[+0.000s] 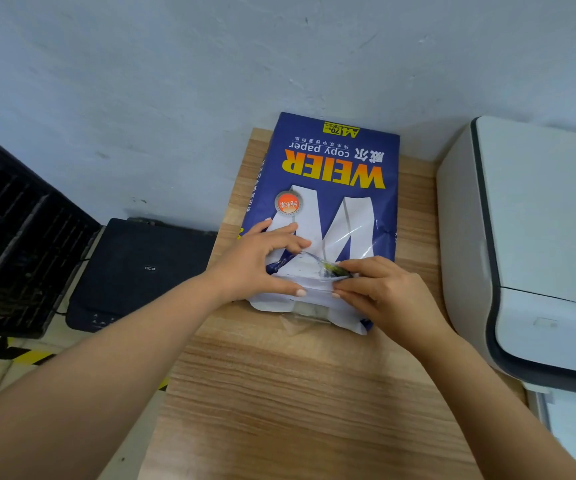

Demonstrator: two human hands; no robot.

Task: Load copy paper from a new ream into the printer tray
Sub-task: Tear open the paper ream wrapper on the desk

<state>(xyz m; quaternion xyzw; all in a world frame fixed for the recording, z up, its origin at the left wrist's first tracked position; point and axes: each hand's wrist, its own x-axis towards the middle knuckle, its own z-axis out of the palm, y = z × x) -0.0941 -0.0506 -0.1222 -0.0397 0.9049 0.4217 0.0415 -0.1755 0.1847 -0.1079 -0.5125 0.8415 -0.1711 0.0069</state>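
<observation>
1. Head view: a wood-grain desk [279,393] runs from the near edge to a pale, scuffed wall [175,81] at the far side.
2. The ream of copy paper [328,202] lies flat on the far middle of the desk, its far end against the wall. The wrapper is blue and white with yellow lettering that reads upside down from the camera.
3. The near end of the wrapper is torn open, with loose white flaps lifted and a strip of clear tape [328,266] peeling up.
4. The left hand [262,261] rests on the near-left part of the ream, fingers spread over the top and thumb pressed on the torn flap; its grip is not closed on anything.
5. The right hand [380,289] sits at the near-right end, its thumb and fingers pinched together on the torn wrapper edge by the tape.
6. A white and grey printer [539,237] stands at the right, just beside the ream.
7. Left of the desk, lower down, sits a black device [134,271], with a black slatted crate [12,244] further left.
8. The floor at the near left carries yellow-and-black striped tape [19,355].
</observation>
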